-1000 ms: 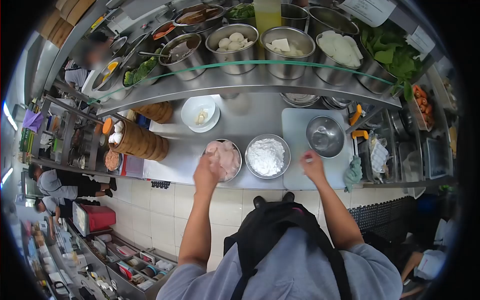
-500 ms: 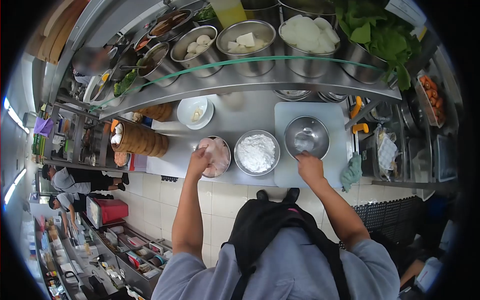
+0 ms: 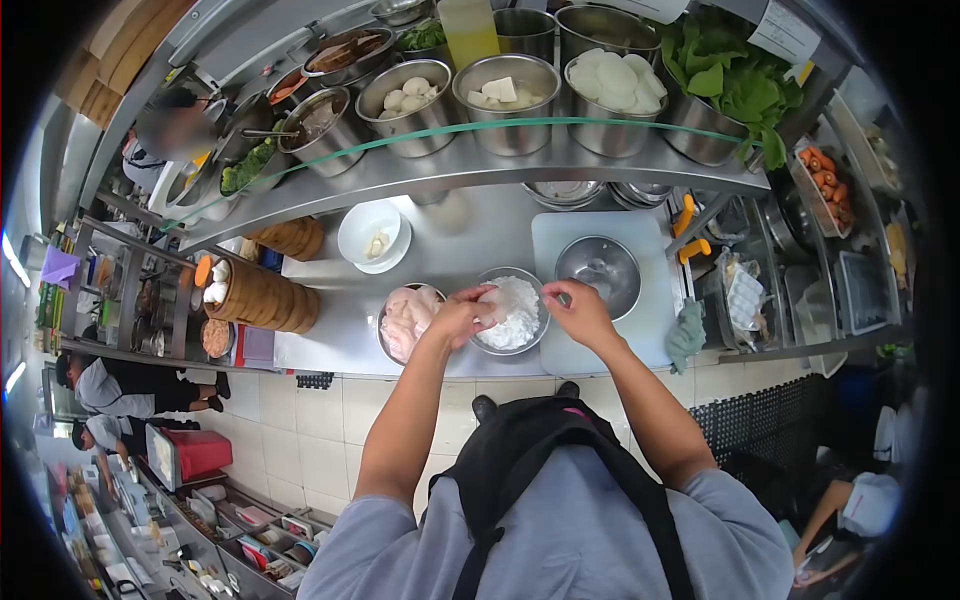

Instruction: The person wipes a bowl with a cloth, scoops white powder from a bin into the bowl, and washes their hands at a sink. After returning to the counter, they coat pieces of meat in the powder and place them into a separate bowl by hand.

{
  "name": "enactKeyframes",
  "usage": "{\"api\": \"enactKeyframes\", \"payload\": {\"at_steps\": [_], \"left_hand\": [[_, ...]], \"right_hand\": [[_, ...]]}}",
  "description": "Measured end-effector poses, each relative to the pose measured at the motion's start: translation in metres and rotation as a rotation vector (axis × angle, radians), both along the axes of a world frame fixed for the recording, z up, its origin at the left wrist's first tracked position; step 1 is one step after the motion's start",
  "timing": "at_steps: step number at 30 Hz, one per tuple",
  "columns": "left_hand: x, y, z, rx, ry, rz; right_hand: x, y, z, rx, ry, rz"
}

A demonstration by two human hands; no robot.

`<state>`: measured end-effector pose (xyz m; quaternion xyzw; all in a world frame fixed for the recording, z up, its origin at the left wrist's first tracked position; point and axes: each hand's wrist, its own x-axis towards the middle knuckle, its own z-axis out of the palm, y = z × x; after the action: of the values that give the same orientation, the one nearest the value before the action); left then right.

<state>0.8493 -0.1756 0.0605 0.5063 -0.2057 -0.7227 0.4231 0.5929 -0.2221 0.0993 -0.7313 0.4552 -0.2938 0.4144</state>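
Pinching an apparent pale slice (image 3: 491, 304) in left hand (image 3: 460, 319), over the left side of a round steel bowl (image 3: 509, 352) of white powder (image 3: 519, 312). Curling right hand (image 3: 584, 316) near the opposite rim; unable to tell whether gripping anything. Standing between both hands, nearer left, without long axis. Resting on stainless-steel worktop (image 3: 335, 341), between raw pale-pink meat (image 3: 405, 324) and white cutting board (image 3: 625, 345).

Pale pink meat (image 3: 406, 322) beside white powder (image 3: 518, 318)
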Motion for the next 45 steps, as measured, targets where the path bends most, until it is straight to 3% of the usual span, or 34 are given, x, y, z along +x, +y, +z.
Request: {"api": "enactKeyframes", "payload": {"at_steps": [3,5,6,8,13,15,18,21,23,24,27,28,30,32,34,38,40,45], "left_hand": [[0.001,-0.003,-0.004,-0.054,-0.176,0.020],[-0.005,-0.004,-0.007,-0.420,-1.085,-0.155],[-0.010,-0.004,-0.014,-0.421,-1.078,-0.151],[-0.022,0.002,-0.033,-0.819,-1.366,-0.253],[-0.048,0.043,-0.026,-0.888,-1.374,-0.215],[-0.040,0.059,-0.018,-0.918,-1.361,-0.142],[-0.018,0.082,-0.006,-0.847,-1.331,-0.083],[0.009,0.102,-0.011,-0.900,-1.287,0.024],[0.017,0.117,0.000,-0.814,-1.373,0.100],[0.022,0.123,0.004,-0.813,-1.354,0.127],[0.040,0.143,0.011,-0.751,-1.331,0.209],[0.044,0.147,0.011,-0.722,-1.298,0.223],[0.056,0.159,0.006,-0.712,-1.316,0.257],[0.059,0.165,-0.020,-0.655,-1.353,0.288],[0.061,0.168,-0.022,-0.641,-1.351,0.299],[0.061,0.171,-0.008,-0.650,-1.342,0.278],[0.066,0.175,-0.007,-0.625,-1.366,0.274],[0.075,0.170,-0.015,-0.601,-1.368,0.237]], "right_hand": [[0.008,-0.001,-0.006,0.032,-0.002,-0.030],[0.015,-0.003,-0.010,0.028,0.018,-0.034],[0.019,-0.006,-0.012,0.022,0.030,-0.031],[0.029,-0.011,-0.021,0.002,0.031,-0.028],[0.052,-0.030,-0.066,-0.003,0.114,-0.011],[0.067,-0.031,-0.080,0.126,0.352,-0.074],[0.091,-0.034,-0.101,0.324,0.471,0.039],[0.101,-0.032,-0.136,0.216,0.496,0.053],[0.102,-0.027,-0.102,0.535,0.307,0.059],[0.098,-0.040,-0.138,0.345,0.396,0.082],[0.103,-0.018,-0.032,0.447,0.341,0.032],[0.105,-0.022,-0.048,0.436,0.350,0.059],[0.086,-0.044,-0.098,-0.089,0.454,0.141],[0.101,-0.033,-0.087,-0.177,0.699,0.145],[0.116,-0.020,-0.089,-0.027,0.762,0.178],[0.120,-0.003,-0.070,0.004,0.743,0.094],[0.110,-0.018,-0.081,0.122,0.574,0.235],[0.093,-0.031,-0.102,-0.110,0.531,0.221]]}}
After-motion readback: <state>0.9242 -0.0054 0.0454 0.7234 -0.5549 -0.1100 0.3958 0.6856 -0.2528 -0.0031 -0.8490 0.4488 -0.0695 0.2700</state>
